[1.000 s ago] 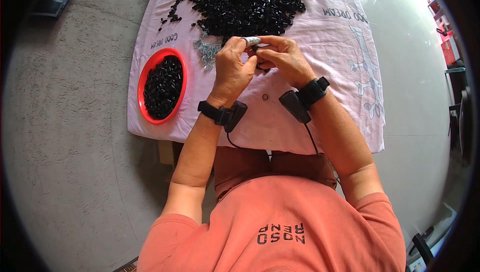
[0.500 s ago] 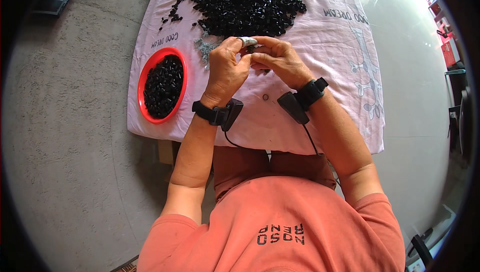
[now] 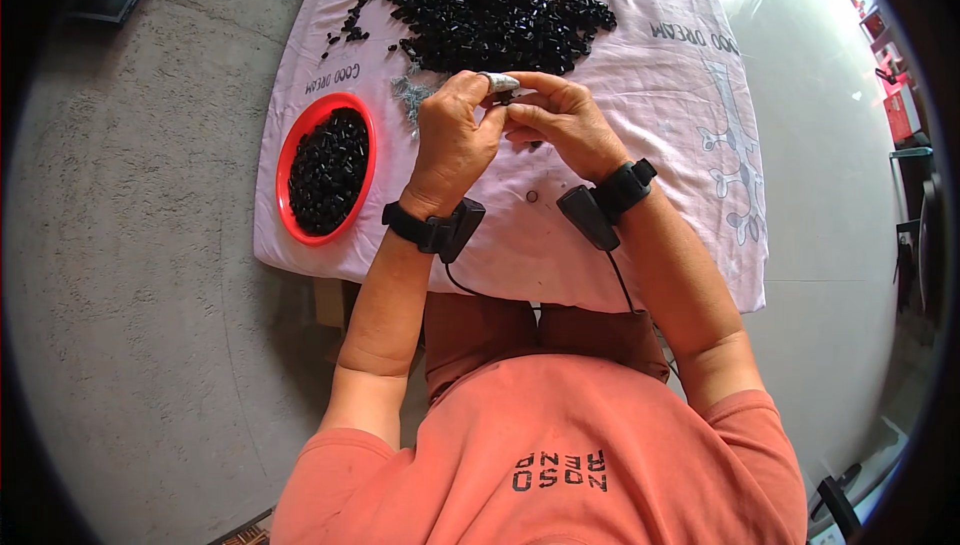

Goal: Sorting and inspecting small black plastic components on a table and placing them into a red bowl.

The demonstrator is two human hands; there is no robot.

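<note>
My left hand [image 3: 456,140] and my right hand [image 3: 562,123] meet over the table, just short of a large heap of small black plastic parts [image 3: 480,5]. Between their fingertips is one small black plastic part [image 3: 503,98], pinched from both sides; its exact shape is mostly covered by the fingers. A pale wrapping [image 3: 499,83] covers a finger of my left hand. Left of my hands lie thin grey-blue scraps [image 3: 411,95]. Below them a small dark ring [image 3: 532,197] rests on the cloth.
A red bowl [image 3: 371,160] filled with small black parts stands at the table's left edge. Pink printed cloth [image 3: 650,125] covers the table. Black devices [image 3: 460,229] are strapped to both wrists, their cables hanging toward my lap. Loose black parts [image 3: 355,33] lie left of the heap.
My fingers have shifted slightly around the small black part, and more of it shows between the fingertips. Both hands otherwise stay in nearly the same place.
</note>
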